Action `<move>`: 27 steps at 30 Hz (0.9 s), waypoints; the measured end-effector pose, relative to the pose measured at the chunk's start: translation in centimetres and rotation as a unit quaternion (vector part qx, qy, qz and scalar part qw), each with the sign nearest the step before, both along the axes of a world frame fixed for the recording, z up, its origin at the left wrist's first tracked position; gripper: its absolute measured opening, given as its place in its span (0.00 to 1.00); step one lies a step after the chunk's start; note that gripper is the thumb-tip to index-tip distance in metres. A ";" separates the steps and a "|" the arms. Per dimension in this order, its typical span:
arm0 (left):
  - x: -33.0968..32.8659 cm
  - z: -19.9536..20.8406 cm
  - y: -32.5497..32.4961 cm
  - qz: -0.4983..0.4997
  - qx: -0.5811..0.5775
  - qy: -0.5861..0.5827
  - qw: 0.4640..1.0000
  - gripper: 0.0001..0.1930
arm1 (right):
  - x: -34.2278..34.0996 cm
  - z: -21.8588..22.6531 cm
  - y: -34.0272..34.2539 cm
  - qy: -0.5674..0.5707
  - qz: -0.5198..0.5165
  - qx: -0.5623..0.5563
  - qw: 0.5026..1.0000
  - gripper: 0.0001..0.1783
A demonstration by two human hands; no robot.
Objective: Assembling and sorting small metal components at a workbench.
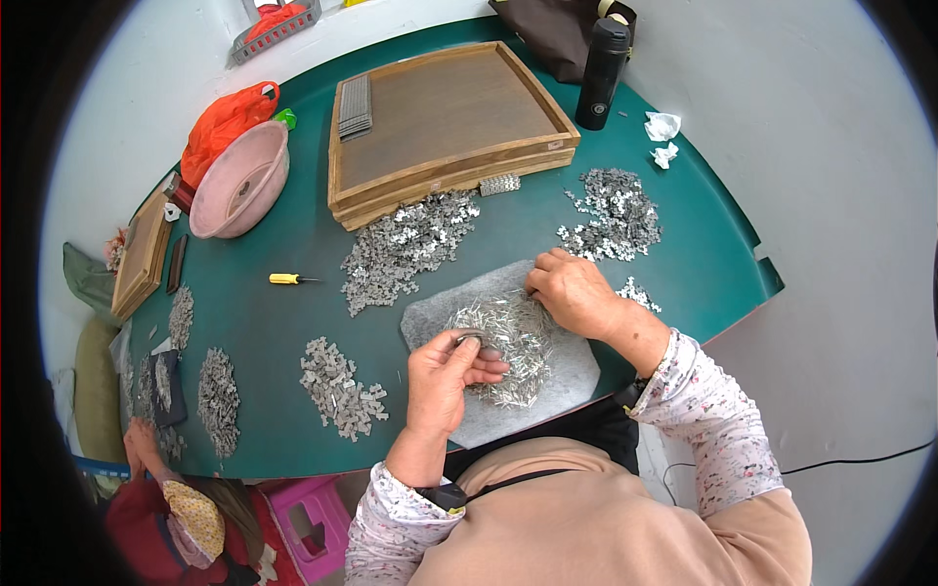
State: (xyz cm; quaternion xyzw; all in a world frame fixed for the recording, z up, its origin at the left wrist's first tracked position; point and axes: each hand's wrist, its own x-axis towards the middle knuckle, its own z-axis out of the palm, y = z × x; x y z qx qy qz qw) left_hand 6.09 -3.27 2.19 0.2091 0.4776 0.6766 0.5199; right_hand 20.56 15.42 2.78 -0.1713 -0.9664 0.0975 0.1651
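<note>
My left hand (451,381) is closed, thumb over fingers, on a small dark metal piece (471,338) whose exact kind I cannot make out. It is held above the left side of a heap of thin silvery metal pins (518,366). At the heap's upper right edge is my right hand (576,293), fingertips pinched together; whatever is between them is hidden. The pins lie on a grey felt mat (469,427) at the table's near edge. Beyond the mat spreads a large pile of small metal link pieces (410,244), with another link pile (616,215) to the right.
Stacked wooden trays (449,107) stand at the back of the green table (293,244). A yellow screwdriver (283,279), a pink basin (241,186) and more link piles (342,388) are left. A black bottle (601,78) stands far right. Another person's hand (145,444) shows lower left.
</note>
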 end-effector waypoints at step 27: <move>1.3 -0.5 0.1 -0.006 0.021 0.104 0.994 0.08 | 0.0 -0.1 -6.3 0.215 0.000 -0.511 0.832 0.06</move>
